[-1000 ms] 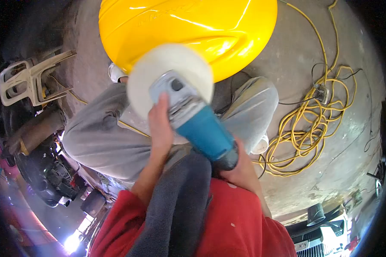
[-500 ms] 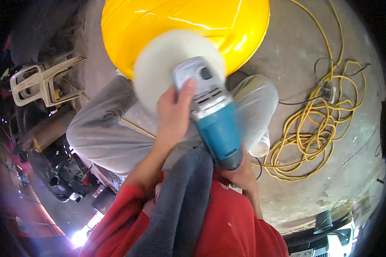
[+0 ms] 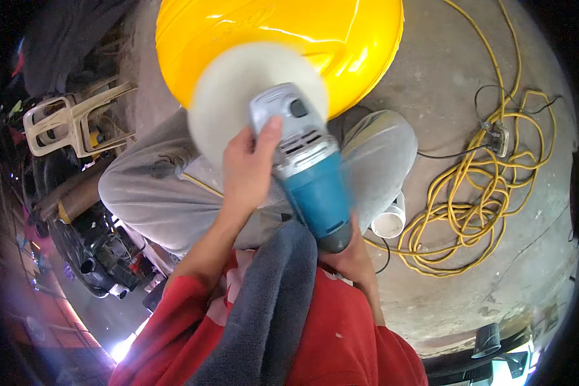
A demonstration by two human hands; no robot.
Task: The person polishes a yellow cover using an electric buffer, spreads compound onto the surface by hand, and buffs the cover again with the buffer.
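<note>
A teal and silver angle polisher (image 3: 312,183) lies slantwise in front of my body. My left hand (image 3: 248,164) grips the side of its silver head, with the thumb on top. At the rear end of the teal body, my right hand (image 3: 347,254) is wrapped round the handle, its fingers partly hidden. The round white polishing pad (image 3: 222,90) looks blurred. It overlaps the lower edge of a glossy yellow panel (image 3: 367,45); whether the pad presses on it I cannot tell.
A tangled yellow extension cord (image 3: 457,199) with an outlet box (image 3: 497,138) lies on the concrete floor to the right. Beside my right knee is a white cup (image 3: 388,224). A beige plastic chair (image 3: 77,122) lies at the left. A grey towel (image 3: 264,302) hangs down my front.
The polisher and both hands have shifted slightly to the left. The pad has moved left across the panel's lower edge. My grip on the polisher is the same.
</note>
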